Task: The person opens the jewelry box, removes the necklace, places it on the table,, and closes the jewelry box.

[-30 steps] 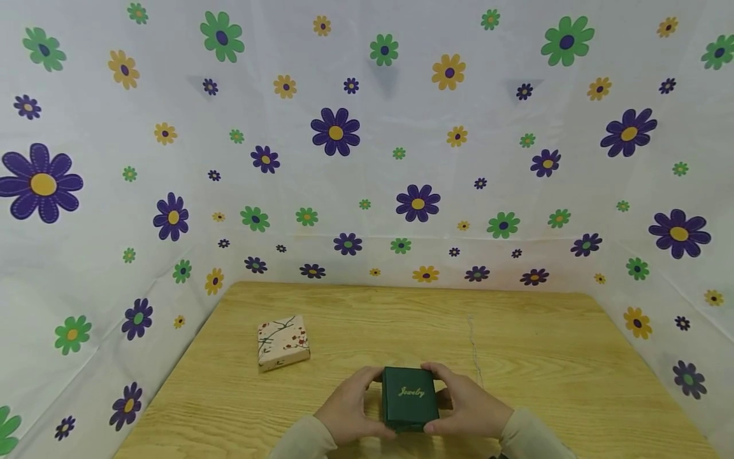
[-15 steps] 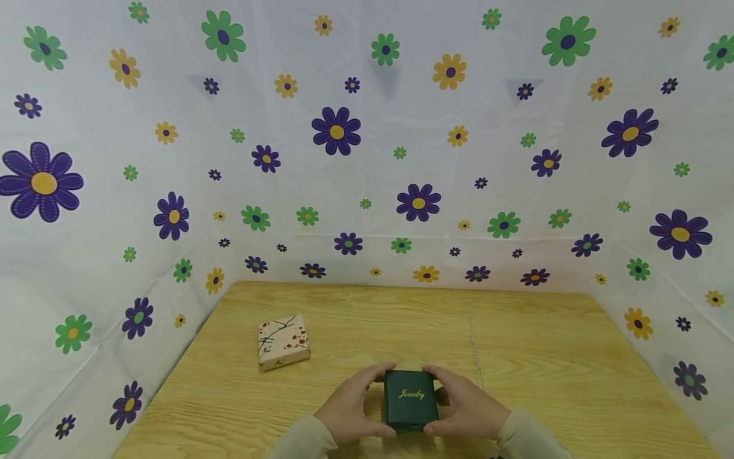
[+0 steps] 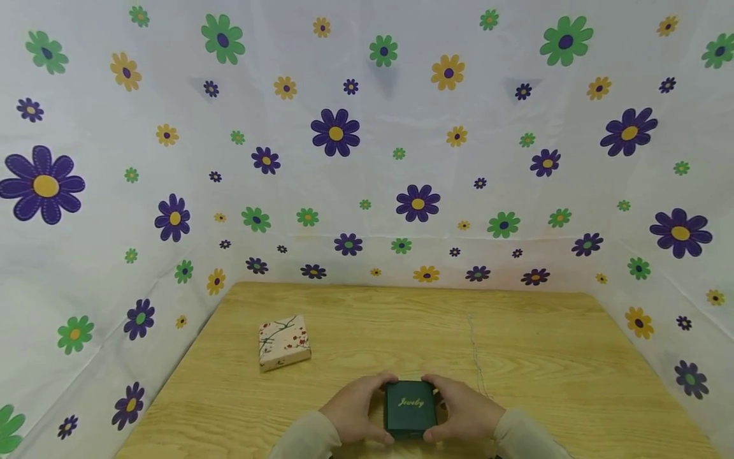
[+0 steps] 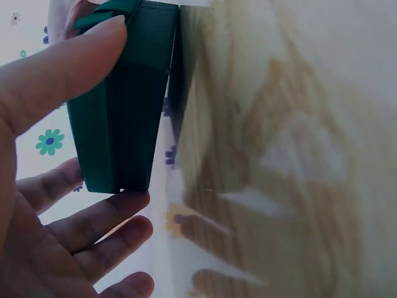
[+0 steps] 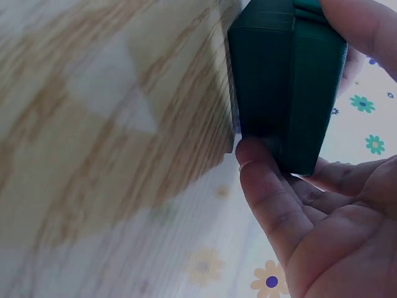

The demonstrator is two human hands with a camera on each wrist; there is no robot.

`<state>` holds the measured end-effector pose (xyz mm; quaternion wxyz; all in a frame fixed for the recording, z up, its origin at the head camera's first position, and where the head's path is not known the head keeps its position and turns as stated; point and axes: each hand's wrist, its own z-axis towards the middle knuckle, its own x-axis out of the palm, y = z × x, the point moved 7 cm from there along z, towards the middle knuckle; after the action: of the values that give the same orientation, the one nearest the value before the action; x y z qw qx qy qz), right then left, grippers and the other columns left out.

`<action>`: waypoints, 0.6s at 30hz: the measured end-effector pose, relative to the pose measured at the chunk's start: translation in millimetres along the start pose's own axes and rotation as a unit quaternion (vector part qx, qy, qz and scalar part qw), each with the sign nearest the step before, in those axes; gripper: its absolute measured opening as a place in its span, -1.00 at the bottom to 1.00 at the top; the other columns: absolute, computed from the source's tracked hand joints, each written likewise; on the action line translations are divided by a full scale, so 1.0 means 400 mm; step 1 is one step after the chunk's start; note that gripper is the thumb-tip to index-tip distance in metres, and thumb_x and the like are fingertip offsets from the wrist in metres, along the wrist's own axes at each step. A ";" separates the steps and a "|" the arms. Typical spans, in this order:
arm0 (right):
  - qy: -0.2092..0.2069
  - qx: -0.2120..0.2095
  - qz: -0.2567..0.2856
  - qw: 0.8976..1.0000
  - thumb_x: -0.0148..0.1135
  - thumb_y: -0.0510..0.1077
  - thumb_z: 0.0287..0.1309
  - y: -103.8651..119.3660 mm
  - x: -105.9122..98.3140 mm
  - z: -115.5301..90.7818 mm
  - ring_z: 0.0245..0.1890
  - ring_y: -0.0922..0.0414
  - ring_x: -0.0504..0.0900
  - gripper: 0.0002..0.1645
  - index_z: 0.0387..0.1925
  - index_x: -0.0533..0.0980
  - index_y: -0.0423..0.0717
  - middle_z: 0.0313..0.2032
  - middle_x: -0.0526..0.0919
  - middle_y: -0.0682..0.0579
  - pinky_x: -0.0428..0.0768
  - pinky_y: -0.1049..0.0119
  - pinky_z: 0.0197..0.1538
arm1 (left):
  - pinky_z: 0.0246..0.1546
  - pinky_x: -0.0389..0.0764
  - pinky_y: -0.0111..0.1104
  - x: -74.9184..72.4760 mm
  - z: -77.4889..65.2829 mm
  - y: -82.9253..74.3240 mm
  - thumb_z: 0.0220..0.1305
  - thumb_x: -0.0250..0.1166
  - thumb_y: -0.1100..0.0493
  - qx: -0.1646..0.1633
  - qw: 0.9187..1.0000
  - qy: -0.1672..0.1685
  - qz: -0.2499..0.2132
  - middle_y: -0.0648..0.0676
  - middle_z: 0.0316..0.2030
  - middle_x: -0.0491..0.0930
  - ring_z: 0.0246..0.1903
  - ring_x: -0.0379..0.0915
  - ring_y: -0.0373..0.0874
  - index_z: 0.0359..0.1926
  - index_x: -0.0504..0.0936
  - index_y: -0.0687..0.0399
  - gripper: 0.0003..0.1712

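A dark green jewelry box (image 3: 410, 408) with gold "Jewelry" lettering on its lid is at the near middle of the table, lid down. My left hand (image 3: 357, 410) holds its left side, thumb at the near edge and fingers at the far edge. From the right, my right hand (image 3: 467, 410) grips it the same way. Both wrist views show the green box (image 4: 130, 99) between thumb and fingers, close to the tabletop; whether it touches the wood I cannot tell. Just beyond my right hand lies a thin silvery chain (image 3: 474, 350).
A flat cream box (image 3: 284, 343) with a red blossom and branch print sits at the left of the wooden table (image 3: 378, 319). White flower-printed cloth (image 3: 378, 172) stands behind the table and along both its sides.
Both hands and the green box have shifted slightly toward me. The cream box and the chain have stayed where they were.
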<state>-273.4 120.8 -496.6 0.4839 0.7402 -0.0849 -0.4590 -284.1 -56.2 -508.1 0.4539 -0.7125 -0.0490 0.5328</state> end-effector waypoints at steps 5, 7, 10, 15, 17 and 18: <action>0.001 0.006 -0.033 0.999 0.48 0.13 -0.05 -0.007 0.002 0.000 -0.05 0.16 0.52 0.11 0.36 0.15 -0.33 0.13 0.46 -0.01 0.55 0.31 -0.03 | 0.20 0.37 -0.21 0.005 0.005 -0.003 -0.28 0.62 -0.17 -0.003 1.000 0.011 0.029 -0.17 0.16 0.42 0.14 0.34 -0.25 0.29 0.37 -0.12 0.05; 0.002 0.005 -0.037 0.999 0.48 0.13 -0.04 -0.006 0.002 -0.001 -0.04 0.16 0.50 0.11 0.35 0.15 -0.34 0.12 0.46 0.00 0.53 0.30 -0.02 | 0.20 0.37 -0.20 0.006 0.007 -0.006 -0.27 0.62 -0.15 0.001 0.999 0.014 0.035 -0.14 0.16 0.42 0.15 0.33 -0.21 0.28 0.37 -0.10 0.04; 0.004 0.002 -0.041 0.999 0.49 0.12 -0.04 -0.003 0.002 -0.002 -0.01 0.12 0.48 0.09 0.33 0.16 -0.36 0.12 0.44 0.00 0.50 0.25 0.04 | 0.21 0.36 -0.19 0.010 0.009 -0.006 -0.27 0.62 -0.16 -0.002 0.999 0.019 0.041 -0.12 0.16 0.41 0.16 0.32 -0.18 0.28 0.37 -0.11 0.03; 0.005 0.005 -0.061 0.998 0.49 0.14 -0.06 0.002 0.002 -0.004 0.10 0.01 0.44 0.09 0.32 0.18 -0.35 0.15 0.41 -0.05 0.42 0.08 0.17 | 0.22 0.35 -0.20 0.017 0.011 -0.004 -0.26 0.62 -0.16 -0.015 0.998 0.026 0.054 -0.11 0.17 0.39 0.17 0.29 -0.17 0.27 0.35 -0.14 0.02; 0.004 0.007 -0.072 0.997 0.49 0.16 -0.07 0.002 0.001 -0.004 0.13 -0.02 0.42 0.09 0.33 0.19 -0.33 0.15 0.40 -0.05 0.39 0.02 0.20 | 0.21 0.37 -0.21 0.018 0.011 -0.008 -0.27 0.63 -0.15 -0.014 0.998 0.025 0.064 -0.09 0.16 0.40 0.17 0.30 -0.17 0.27 0.35 -0.12 0.02; 0.004 0.008 -0.078 0.997 0.49 0.17 -0.07 0.000 0.001 -0.004 0.14 -0.02 0.42 0.09 0.32 0.19 -0.31 0.15 0.40 -0.05 0.39 0.01 0.21 | 0.20 0.37 -0.22 0.018 0.011 -0.012 -0.27 0.63 -0.14 -0.010 0.997 0.024 0.073 -0.08 0.16 0.40 0.16 0.30 -0.17 0.27 0.35 -0.10 0.02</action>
<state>-272.0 121.6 -496.5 0.4406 0.7503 -0.0286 -0.4921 -282.4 -46.8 -509.9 0.4080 -0.7314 0.0085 0.5463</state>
